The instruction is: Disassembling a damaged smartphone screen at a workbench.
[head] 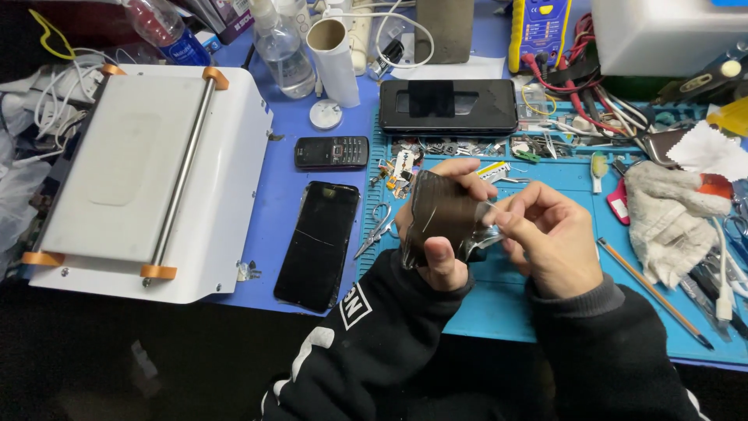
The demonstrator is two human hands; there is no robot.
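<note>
Nearest: left hand clamping a dark panel upright, thumb across its lower edge; right hand pinching a clear film at the panel's right edge, above the blue mat. Left of these, flat on the surface: black phone, scissors, white machine. Beyond: keypad phone, black case. Probable risks: film tearing under an uneven pull; panel cracking if flexed.

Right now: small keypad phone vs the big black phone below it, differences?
The keypad phone is small, lies crosswise, and shows buttons below a small screen. The big black phone is much longer, lies lengthwise toward the table edge, and is one glossy face with a line across it. Both lie flat and dark on the blue table, untouched by either hand.
</note>
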